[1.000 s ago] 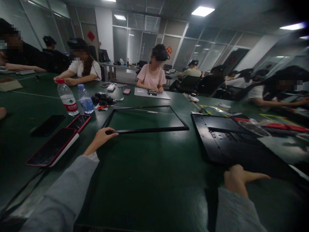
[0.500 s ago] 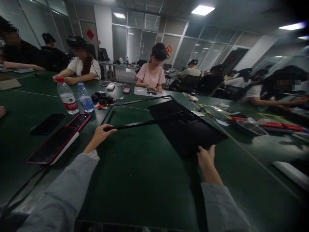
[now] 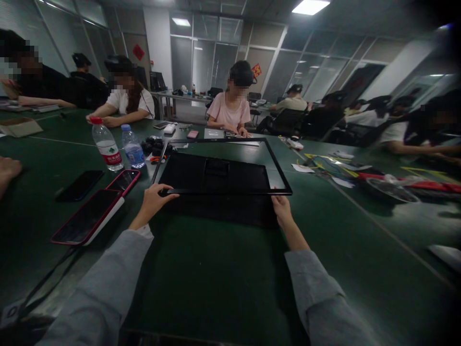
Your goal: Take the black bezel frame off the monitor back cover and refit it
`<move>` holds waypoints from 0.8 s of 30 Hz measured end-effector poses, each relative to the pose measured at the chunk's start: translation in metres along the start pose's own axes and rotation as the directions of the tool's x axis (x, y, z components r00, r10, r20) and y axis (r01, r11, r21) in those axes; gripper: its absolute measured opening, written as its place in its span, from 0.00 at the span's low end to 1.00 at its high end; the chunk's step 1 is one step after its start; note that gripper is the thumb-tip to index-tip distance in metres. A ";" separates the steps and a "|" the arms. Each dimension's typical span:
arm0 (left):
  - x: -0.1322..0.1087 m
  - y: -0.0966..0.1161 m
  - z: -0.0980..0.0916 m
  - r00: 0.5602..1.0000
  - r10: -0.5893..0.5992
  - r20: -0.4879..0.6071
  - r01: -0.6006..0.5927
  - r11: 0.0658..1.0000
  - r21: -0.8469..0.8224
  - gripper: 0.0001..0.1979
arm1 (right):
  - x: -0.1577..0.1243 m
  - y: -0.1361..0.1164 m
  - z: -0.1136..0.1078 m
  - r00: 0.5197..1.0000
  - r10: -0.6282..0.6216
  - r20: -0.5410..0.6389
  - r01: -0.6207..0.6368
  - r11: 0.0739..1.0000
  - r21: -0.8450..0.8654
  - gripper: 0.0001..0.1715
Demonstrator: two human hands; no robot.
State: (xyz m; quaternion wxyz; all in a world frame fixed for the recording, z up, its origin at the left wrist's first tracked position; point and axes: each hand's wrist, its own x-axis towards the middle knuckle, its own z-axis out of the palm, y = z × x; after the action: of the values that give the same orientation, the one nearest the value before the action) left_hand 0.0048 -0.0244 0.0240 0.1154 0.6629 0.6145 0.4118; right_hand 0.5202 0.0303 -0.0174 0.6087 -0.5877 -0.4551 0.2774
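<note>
My left hand (image 3: 154, 204) pinches the near left corner of a thin black rectangular monitor bezel (image 3: 223, 191), which is held raised and open in the middle. Behind and below it is a black monitor back cover (image 3: 183, 170) with a recessed square in its centre, seen through the bezel's opening. My right hand (image 3: 283, 209) grips the cover's right edge, just under the bezel's near right corner. Its fingertips are partly hidden by the bezel and the cover.
On the left are two water bottles (image 3: 108, 146), a dark phone (image 3: 81, 185) and red-edged phones (image 3: 88, 216). Orange-handled tools (image 3: 157, 159) lie behind the bezel. Wires (image 3: 327, 163) and a metal bowl (image 3: 391, 190) are at right. A co-worker (image 3: 232, 103) sits opposite; another person's hand (image 3: 9, 173) shows at left.
My right hand has moved left, turning the back cover so that it lines up beneath the bezel. The bezel has levelled out, its right side coming nearer. My left hand keeps its hold.
</note>
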 end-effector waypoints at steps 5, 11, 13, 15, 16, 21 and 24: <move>-0.002 0.008 0.000 0.999 0.017 0.050 -0.021 0.996 0.090 0.18 | 0.002 -0.023 -0.031 0.996 0.088 0.014 -0.089 0.981 0.173 0.40; -0.002 0.019 -0.002 0.990 0.064 0.122 -0.078 0.990 0.114 0.19 | -0.007 -0.037 -0.034 0.988 -0.014 0.151 0.014 1.000 0.003 0.34; -0.001 0.017 -0.005 0.988 0.049 0.149 -0.068 0.989 0.131 0.20 | -0.010 -0.031 -0.026 0.978 -0.165 0.128 0.181 0.976 -0.121 0.32; 0.001 0.012 -0.008 0.982 0.017 0.188 -0.050 0.984 0.171 0.21 | -0.014 -0.024 -0.018 0.950 -0.286 0.125 0.308 0.923 -0.230 0.27; 0.001 0.010 -0.009 0.977 0.002 0.214 -0.044 0.980 0.195 0.20 | -0.017 -0.020 -0.015 0.937 -0.324 0.126 0.347 0.896 -0.276 0.27; 0.002 0.002 -0.015 0.950 -0.026 0.311 -0.055 0.967 0.249 0.19 | -0.034 -0.010 -0.005 0.926 -0.363 0.101 0.373 0.840 -0.395 0.33; 0.002 0.002 -0.016 0.934 -0.036 0.356 -0.057 0.968 0.245 0.20 | -0.041 -0.008 -0.006 0.927 -0.363 0.093 0.367 0.832 -0.416 0.34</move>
State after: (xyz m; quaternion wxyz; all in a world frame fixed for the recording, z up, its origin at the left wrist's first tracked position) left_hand -0.0051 -0.0282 0.0360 0.1381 0.7393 0.6268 0.2037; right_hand 0.5066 -0.0091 -0.0186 0.5047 -0.6072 -0.6114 0.0529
